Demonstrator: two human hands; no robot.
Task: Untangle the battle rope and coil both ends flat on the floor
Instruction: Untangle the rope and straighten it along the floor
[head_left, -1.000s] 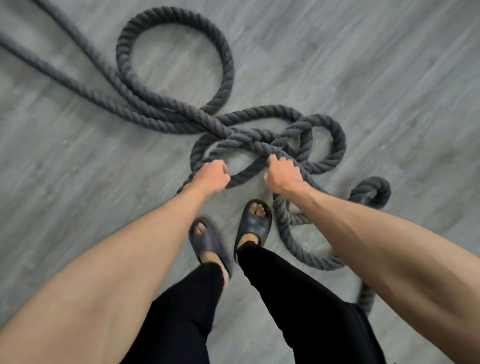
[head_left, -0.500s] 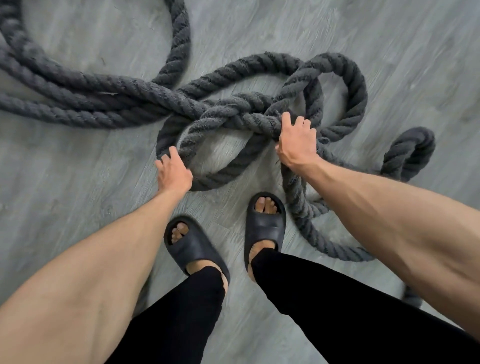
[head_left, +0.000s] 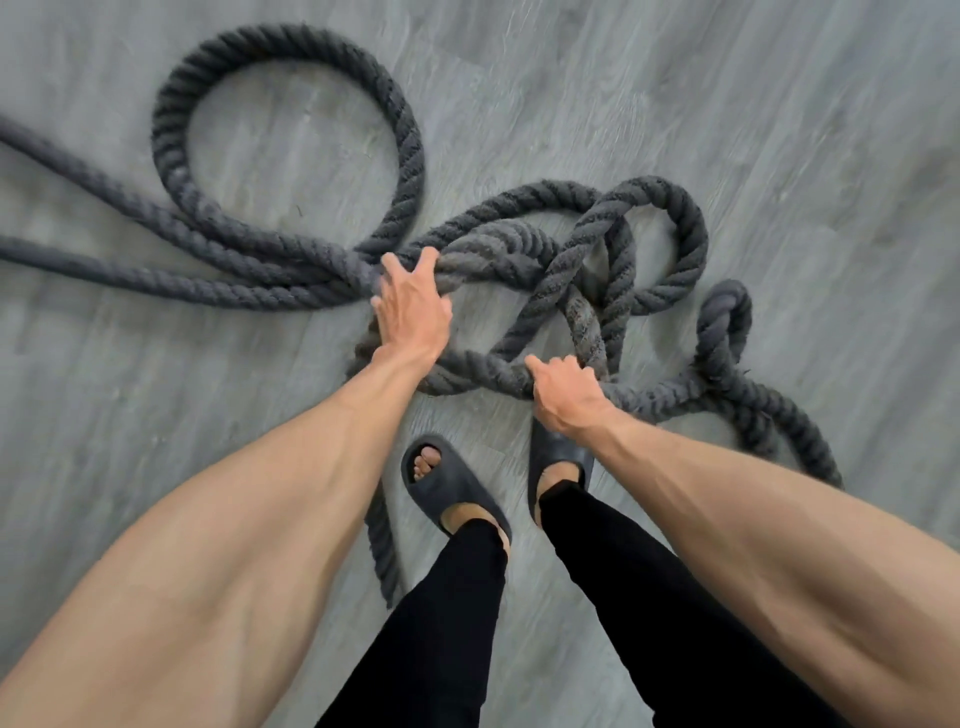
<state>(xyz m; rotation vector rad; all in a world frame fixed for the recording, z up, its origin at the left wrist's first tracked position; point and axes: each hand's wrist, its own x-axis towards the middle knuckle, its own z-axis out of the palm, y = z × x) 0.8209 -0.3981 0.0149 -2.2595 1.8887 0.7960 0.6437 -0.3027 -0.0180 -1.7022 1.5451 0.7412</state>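
A thick dark grey battle rope lies tangled on the grey floor. One wide loop sits at the upper left, and a knot of crossed loops lies in the middle. My left hand reaches onto the bundle where several strands cross, fingers spread over a strand and thumb out. Nearer my feet, my right hand grips a low strand with curled fingers. Two rope lengths run off the left edge. Another length curves away to the right.
I stand in black trousers and dark slides just behind the tangle. A short piece of rope lies beside my left foot. The grey wood-look floor stretches bare to the upper right.
My left hand moved up from the near loop onto the crossing strands. My right hand dropped from the upper tangle to a lower strand. The view pulled back, showing the wide loop again.
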